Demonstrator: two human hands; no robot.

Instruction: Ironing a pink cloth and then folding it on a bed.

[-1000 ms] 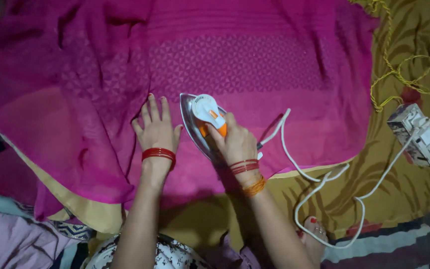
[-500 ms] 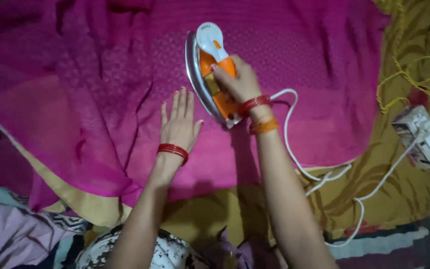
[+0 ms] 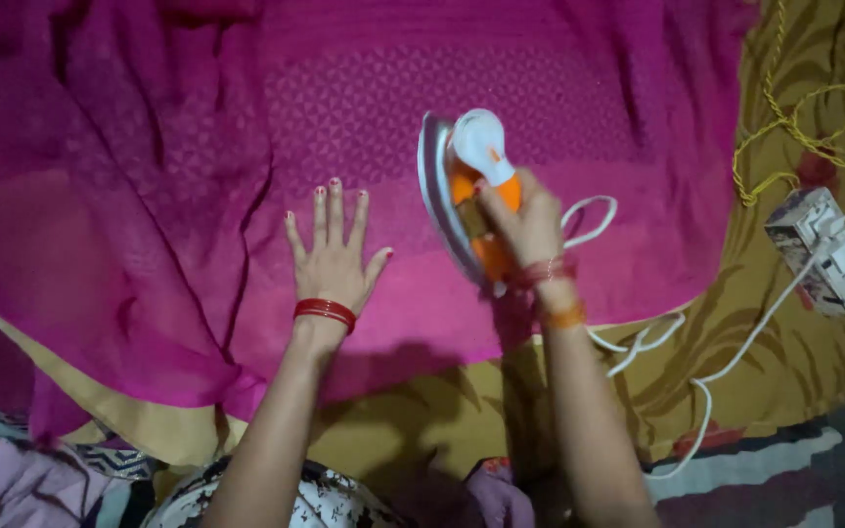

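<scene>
— From the head camera, what step is this?

— Pressing the pink cloth [image 3: 540, 88], I judge; the right hand [image 3: 525, 220] grasps the orange-and-white iron [image 3: 466, 191], tipped on its edge; the left hand [image 3: 333, 256] lies flat and released beside it, pinning fabric.

— The iron's heading?

— Long axis runs away from the person, nose pointing far; next it needs its soleplate laid flat.

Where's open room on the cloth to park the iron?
Flat pink cloth above the left hand, and between that hand and the iron the right hand holds. Crowded right: white cord, extension socket box, yellow string.
</scene>
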